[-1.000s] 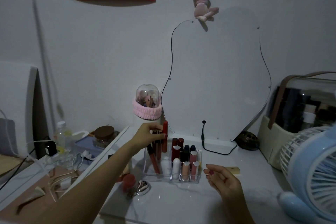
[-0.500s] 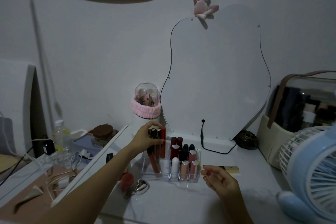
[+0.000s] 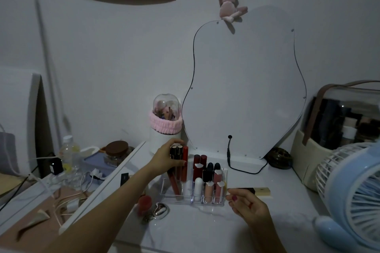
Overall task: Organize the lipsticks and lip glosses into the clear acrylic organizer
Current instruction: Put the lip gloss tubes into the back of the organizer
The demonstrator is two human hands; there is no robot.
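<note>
Clear acrylic, the organizer stood on the white table before the mirror, its small front cells filled with upright lipsticks. The left hand gripped the tall lip glosses standing in the organizer's left compartment, fingers curled round their tops. The right hand hung loosely curled beside the organizer's right end, holding nothing.

Left hand reaches forward, fingers curled; right hand loosely curled.
</note>
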